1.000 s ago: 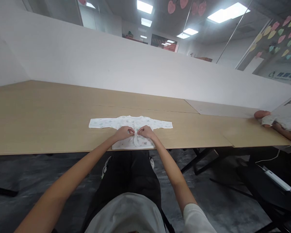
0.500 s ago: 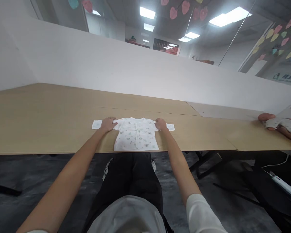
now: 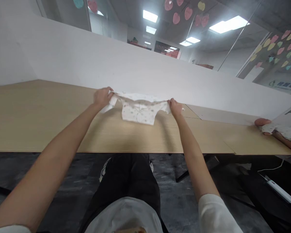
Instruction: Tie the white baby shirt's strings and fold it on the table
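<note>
A small white baby shirt [image 3: 138, 111] with a faint print hangs in the air over the wooden table [image 3: 126, 139], stretched between my two hands. My left hand [image 3: 103, 97] is closed on one sleeve, and the end of that sleeve droops below the fingers. The other sleeve is gripped by my right hand [image 3: 176, 107], with a bit of cloth showing past it. Between the hands the upper edge sags, and the body of the shirt hangs down, slightly blurred. Its shadow falls on the table top.
A white wall [image 3: 126, 71] with glass above it runs along the table's far side. At the far right lies a doll [image 3: 278, 127] in printed white clothing. Below it a white power strip [image 3: 281, 191] rests on a black surface.
The shirt lay flat on the table near its front edge. Both hands have closed on the sleeves and lifted it up and away from me, spreading slightly apart.
</note>
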